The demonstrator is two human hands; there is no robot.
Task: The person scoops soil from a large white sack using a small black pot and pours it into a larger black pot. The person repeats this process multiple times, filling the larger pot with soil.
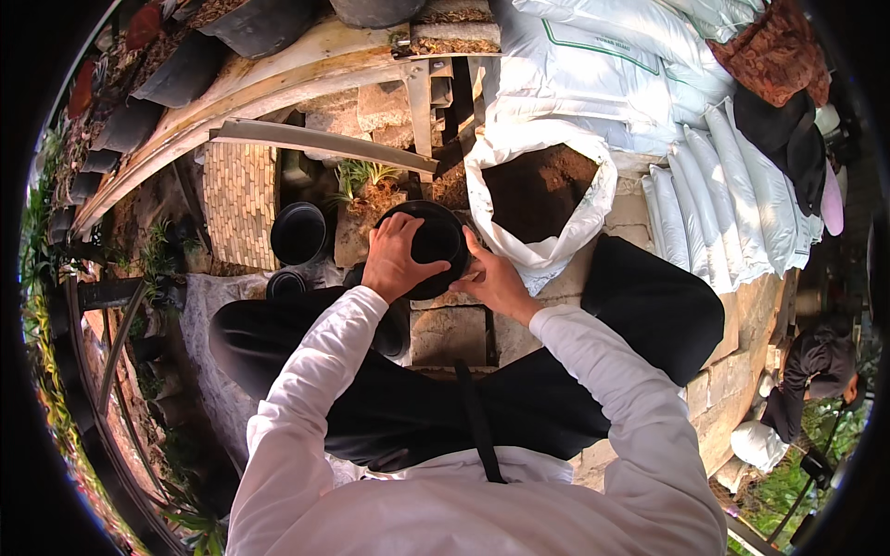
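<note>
A round black plastic plant pot stands between my knees, its dark inside facing up. My left hand grips its left rim, the thumb reaching over the opening. On the right side, my right hand holds the pot's outer wall with fingers and thumb. Just beyond that hand is an open white sack with its edge rolled down, holding dark brown soil. Small green plants with strap-like leaves lie on a brick behind the pot, brown matter about their roots.
More black pots stand at the left, beside a tiled slab. A metal bar crosses behind the plants. Filled white sacks are stacked at the back right, others lean at the right. A person bends at the far right.
</note>
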